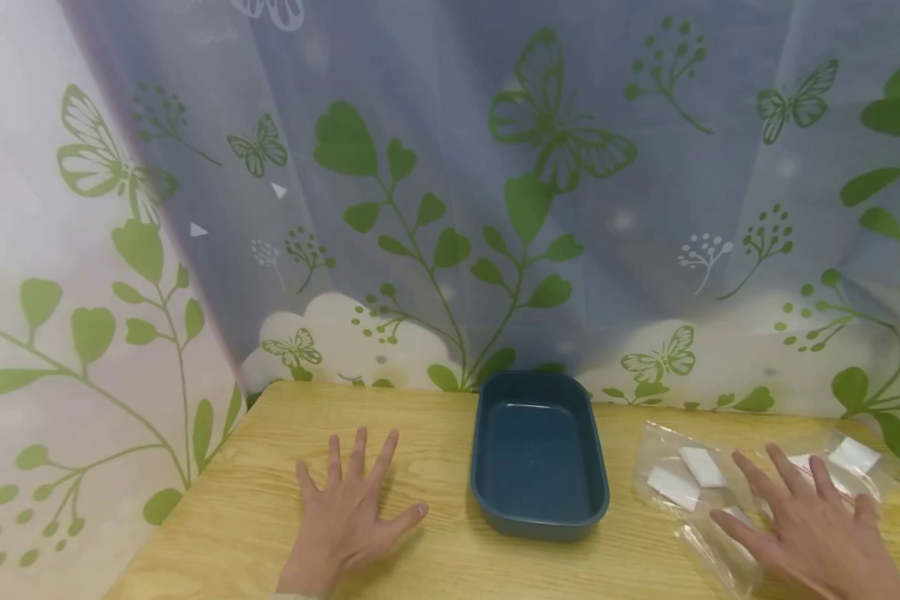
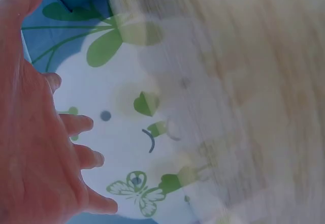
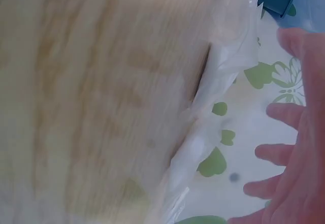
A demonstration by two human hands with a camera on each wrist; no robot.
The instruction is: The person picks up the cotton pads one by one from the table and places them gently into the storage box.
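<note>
My left hand [image 1: 348,512] is over the left part of the wooden table, its fingers spread and nothing in them. On the right, my right hand [image 1: 817,525] also has its fingers spread, above clear plastic bags [image 1: 656,458] that hold several white rectangular pieces [image 1: 702,467]. It hides part of the bags in the head view. Between the two hands stands a dark blue rectangular tub [image 1: 536,467] with nothing inside. In the right wrist view, the crinkled plastic bags [image 3: 223,56] lie along the table, beside the straight fingers [image 3: 277,154].
The light wooden table [image 1: 412,417] runs back to a curtain [image 1: 420,75] printed with green leaves and butterflies. A paler printed sheet [image 1: 30,250] hangs along the left side. The tub stands near the table's back edge.
</note>
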